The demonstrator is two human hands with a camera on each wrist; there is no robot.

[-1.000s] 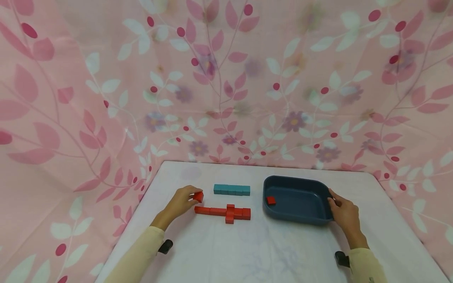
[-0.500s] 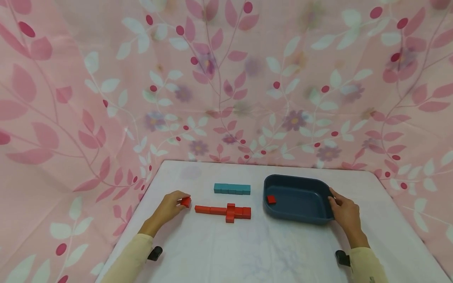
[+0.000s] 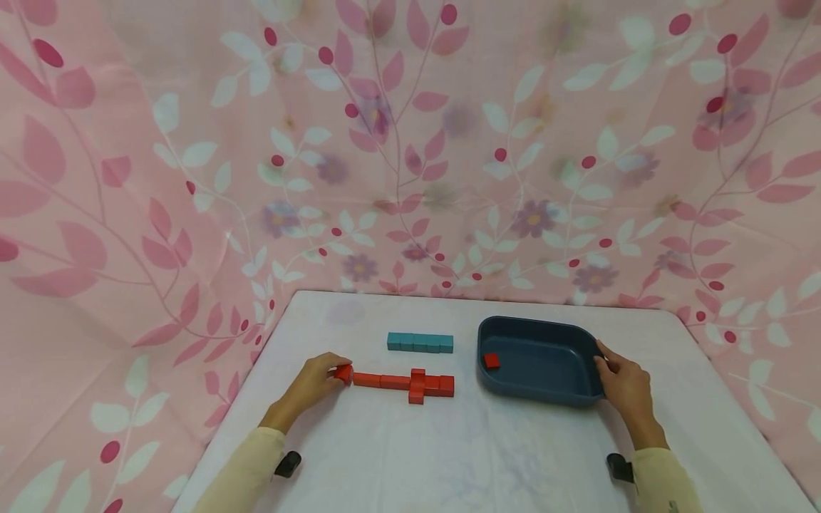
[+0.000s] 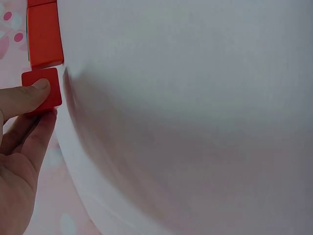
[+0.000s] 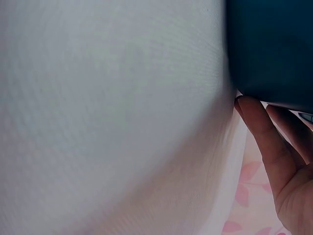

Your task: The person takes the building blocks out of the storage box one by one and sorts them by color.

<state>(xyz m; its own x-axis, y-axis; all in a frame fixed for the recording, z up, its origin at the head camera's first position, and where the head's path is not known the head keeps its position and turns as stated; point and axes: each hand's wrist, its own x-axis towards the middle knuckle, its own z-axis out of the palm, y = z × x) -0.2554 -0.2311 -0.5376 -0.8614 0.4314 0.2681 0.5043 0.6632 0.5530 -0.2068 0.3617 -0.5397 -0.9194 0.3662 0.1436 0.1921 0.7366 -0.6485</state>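
My left hand point(image 3: 313, 385) pinches a red cube point(image 4: 41, 88) between thumb and fingers, the thumb pressed on its face. The cube is right at the left end of a row of red blocks point(image 3: 394, 382). Near the row's right part, one block sits across the others, with another block in front of it. On the right, my right hand point(image 3: 627, 388) grips the right rim of a dark blue tray point(image 3: 541, 399). In the right wrist view its fingers are against the tray's wall. A red block point(image 3: 491, 361) lies inside the tray, near its left wall.
A straight row of teal blocks point(image 3: 420, 343) lies behind the red row. All of it stands on a table with a white cloth point(image 3: 487, 463). Pink floral fabric point(image 3: 410, 178) hangs behind the table and at its sides.
My left hand first carried the red cube left and nearer to me, away from above the row's end. It then came back right to the row's left end. The right hand stayed at the tray.
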